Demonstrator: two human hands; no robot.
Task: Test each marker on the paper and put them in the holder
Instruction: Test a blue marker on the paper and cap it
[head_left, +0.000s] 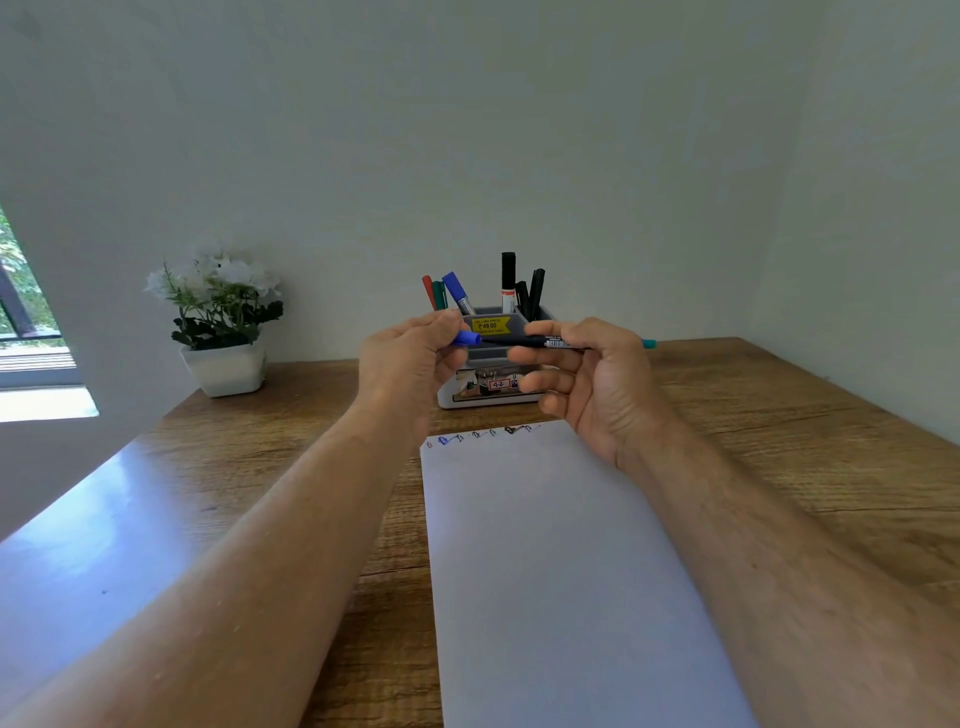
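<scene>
Head view: marker (524, 341) held level between both hands' fingers (540, 328).

Left hand (410, 358) pinches blue cap (466, 339); right hand (587, 379) holds marker (524, 341).

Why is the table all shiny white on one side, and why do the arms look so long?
Head view: daylight from the window glares off the wooden table at its left side, washing out the grain; the wide-angle lens stretches the forearms toward the bottom corners and bends the edges; the scribbles on the paper are small and slightly soft, and the flower pot looks a little blurred.
</scene>
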